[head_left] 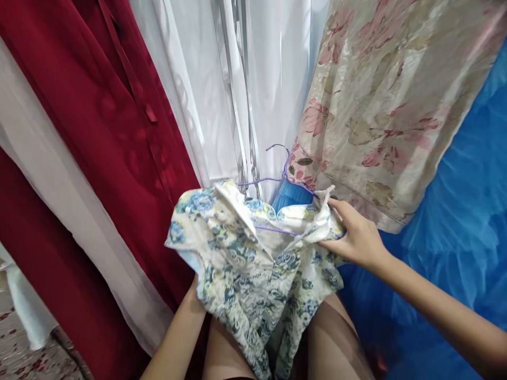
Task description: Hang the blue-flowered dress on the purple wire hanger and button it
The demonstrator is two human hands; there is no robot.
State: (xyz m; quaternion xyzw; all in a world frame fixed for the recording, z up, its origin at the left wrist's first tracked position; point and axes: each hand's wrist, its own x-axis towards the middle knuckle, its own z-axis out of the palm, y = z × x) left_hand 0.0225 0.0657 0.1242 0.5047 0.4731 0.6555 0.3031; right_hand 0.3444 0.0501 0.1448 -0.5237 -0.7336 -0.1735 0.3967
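A white garment [253, 264] with a blue and yellow flower print hangs on a thin purple wire hanger [277, 177] in front of me. My right hand [354, 237] pinches the garment's shoulder at the right, fingers closed on the cloth. Only the wrist of my left hand [193, 295] shows; its fingers are hidden under the garment's lower left part, which rests on it.
Hanging clothes surround the garment: a dark red dress [119, 132] at left, sheer white fabric [222, 79] behind, a beige dress [376, 105] with pink flowers at upper right, blue tulle [455, 237] at right. My knees [328, 343] show below. Patterned floor [24, 359] at lower left.
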